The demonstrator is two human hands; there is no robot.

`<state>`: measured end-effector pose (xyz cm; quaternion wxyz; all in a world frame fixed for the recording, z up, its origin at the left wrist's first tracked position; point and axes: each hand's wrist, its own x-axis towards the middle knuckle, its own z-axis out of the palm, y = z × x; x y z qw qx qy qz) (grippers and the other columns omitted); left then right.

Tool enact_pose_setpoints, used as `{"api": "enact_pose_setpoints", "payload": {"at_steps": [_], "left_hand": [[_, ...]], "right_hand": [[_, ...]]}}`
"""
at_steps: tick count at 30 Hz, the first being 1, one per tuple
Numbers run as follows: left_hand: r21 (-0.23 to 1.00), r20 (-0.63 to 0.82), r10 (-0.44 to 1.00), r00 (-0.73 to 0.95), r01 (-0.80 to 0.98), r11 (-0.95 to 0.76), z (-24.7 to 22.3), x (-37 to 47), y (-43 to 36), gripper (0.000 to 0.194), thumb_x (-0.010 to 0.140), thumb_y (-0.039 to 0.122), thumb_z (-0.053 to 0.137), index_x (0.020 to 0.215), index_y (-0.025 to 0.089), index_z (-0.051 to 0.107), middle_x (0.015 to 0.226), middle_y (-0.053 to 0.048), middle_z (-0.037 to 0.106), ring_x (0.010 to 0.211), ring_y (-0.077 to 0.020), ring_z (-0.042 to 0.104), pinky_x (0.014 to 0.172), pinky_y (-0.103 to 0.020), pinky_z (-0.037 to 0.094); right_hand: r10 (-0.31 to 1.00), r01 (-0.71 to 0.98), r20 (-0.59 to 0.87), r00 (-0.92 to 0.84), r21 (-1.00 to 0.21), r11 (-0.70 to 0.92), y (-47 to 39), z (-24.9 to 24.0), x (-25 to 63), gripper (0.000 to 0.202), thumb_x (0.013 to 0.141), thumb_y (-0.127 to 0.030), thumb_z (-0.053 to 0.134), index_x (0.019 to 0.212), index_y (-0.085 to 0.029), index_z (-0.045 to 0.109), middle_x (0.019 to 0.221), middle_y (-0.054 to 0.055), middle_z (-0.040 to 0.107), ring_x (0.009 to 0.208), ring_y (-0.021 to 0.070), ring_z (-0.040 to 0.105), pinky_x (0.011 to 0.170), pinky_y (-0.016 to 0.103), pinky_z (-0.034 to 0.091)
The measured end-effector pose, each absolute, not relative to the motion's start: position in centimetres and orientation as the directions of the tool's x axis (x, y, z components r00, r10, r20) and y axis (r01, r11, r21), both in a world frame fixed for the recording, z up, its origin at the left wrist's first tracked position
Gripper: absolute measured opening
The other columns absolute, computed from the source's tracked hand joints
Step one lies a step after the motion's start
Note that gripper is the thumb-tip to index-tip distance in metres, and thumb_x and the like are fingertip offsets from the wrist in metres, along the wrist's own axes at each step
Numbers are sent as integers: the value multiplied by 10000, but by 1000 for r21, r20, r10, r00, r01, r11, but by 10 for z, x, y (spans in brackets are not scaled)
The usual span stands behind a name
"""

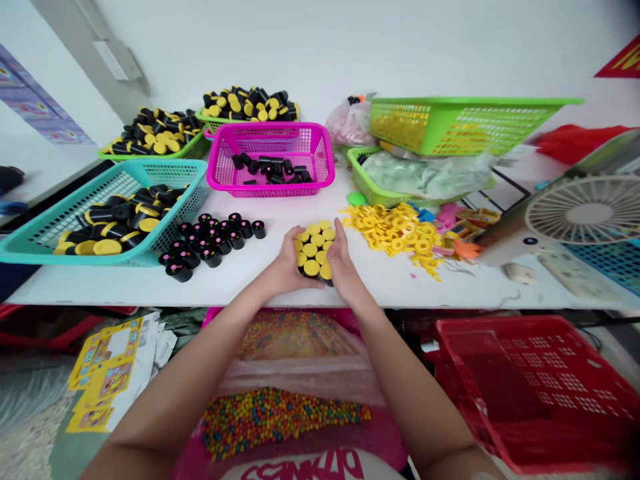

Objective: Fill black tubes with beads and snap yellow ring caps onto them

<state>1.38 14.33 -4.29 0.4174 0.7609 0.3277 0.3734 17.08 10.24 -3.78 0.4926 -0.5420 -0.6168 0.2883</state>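
Observation:
Between my two hands stands a tight cluster of small black cylinders with yellow caps (311, 252), caps up, on the white table. My left hand (290, 265) curls around the cluster's left and near side. Against its right side presses my right hand (342, 257), thumb and fingers bent around it. To the left, a group of black cylinders with pink dots on top (210, 240) stands upright on the table. Loose yellow plastic ring-shaped pieces (397, 230) lie in a heap to the right of my right hand.
A magenta basket (270, 192) holds a few black cylinders. Yellow-and-black cylinders fill a turquoise basket (145, 257) and green baskets behind it. Green baskets (475, 101) are stacked at back right, near a fan (590, 213). Below the table are colourful beads (280, 417) and a red crate (500, 327).

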Motion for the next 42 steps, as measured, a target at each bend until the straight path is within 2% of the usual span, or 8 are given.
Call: {"api": "enact_pose_setpoints", "payload": {"at_steps": [4, 9, 15, 21, 28, 32, 36, 42], "left_hand": [[705, 418, 768, 485, 360, -611, -36, 9, 150, 1392, 358, 667, 879, 1421, 117, 168, 1536, -337, 31, 1473, -503, 6, 1166, -660, 110], [488, 365, 832, 419, 675, -554, 13, -26, 152, 608, 934, 558, 453, 1417, 206, 342, 1531, -204, 234, 1447, -357, 224, 1135, -580, 251], [34, 174, 955, 239, 968, -248, 45, -52, 176, 531, 870, 452, 601, 1356, 244, 555, 1596, -188, 192, 1381, -540, 216, 1026, -706, 239], [-79, 125, 955, 269, 962, -260, 35, -50, 188, 304, 866, 366, 615, 1120, 227, 709, 1549, -174, 312, 1370, -503, 276, 990, -664, 300], [-55, 109, 941, 322, 947, -317, 62, -54, 168, 277, 848, 340, 601, 1054, 167, 669, 1240, -174, 629, 1243, -438, 466, 962, -607, 395], [180, 92, 928, 361, 910, -372, 87, -53, 129, 327, 830, 274, 593, 1136, 160, 571, 1050, -152, 696, 1005, -352, 644, 856, -488, 498], [538, 120, 853, 508, 689, -486, 84, -41, 79, 212, 848, 277, 612, 1034, 216, 532, 1052, -68, 708, 905, -239, 682, 831, -392, 529], [745, 261, 840, 475, 454, -488, 39, -28, 40, 320, 931, 370, 601, 1162, 213, 444, 1113, -80, 665, 932, -193, 677, 795, -346, 563]], "right_hand": [[878, 572, 407, 251, -794, 205, 104, -31, 203, 620, 965, -543, 414, 1472, -186, 385, 1543, 161, 381, 1441, 262, 335, 1179, 500, 278], [771, 855, 475, 424, -490, -168, 103, -31, 250, 497, 914, -318, 502, 1360, -104, 556, 1436, 237, 459, 1343, 365, 393, 1100, 554, 319], [826, 868, 319, 465, -346, -355, 102, -42, 245, 541, 936, -433, 469, 1437, -230, 496, 1547, 212, 331, 1338, 476, 327, 960, 705, 327], [875, 897, 313, 368, -367, -246, 92, -37, 232, 416, 890, -237, 490, 1270, -194, 653, 1393, 209, 525, 1174, 417, 465, 897, 638, 428], [873, 879, 382, 304, -465, -103, 84, -33, 236, 282, 880, -238, 523, 1017, -195, 765, 1207, 142, 650, 1091, 329, 564, 952, 522, 467], [740, 760, 541, 400, -647, 62, 81, -18, 233, 228, 861, -331, 615, 947, -179, 762, 1092, 149, 671, 988, 285, 625, 899, 489, 522], [760, 254, 392, 519, -919, 301, 68, 7, 210, 285, 845, -437, 689, 1006, -204, 726, 873, 49, 718, 710, 167, 663, 718, 366, 594], [960, -344, 154, 236, -910, 231, 37, 19, 158, 190, 802, -392, 770, 883, -221, 746, 819, 4, 745, 648, 123, 695, 587, 247, 610]]}}
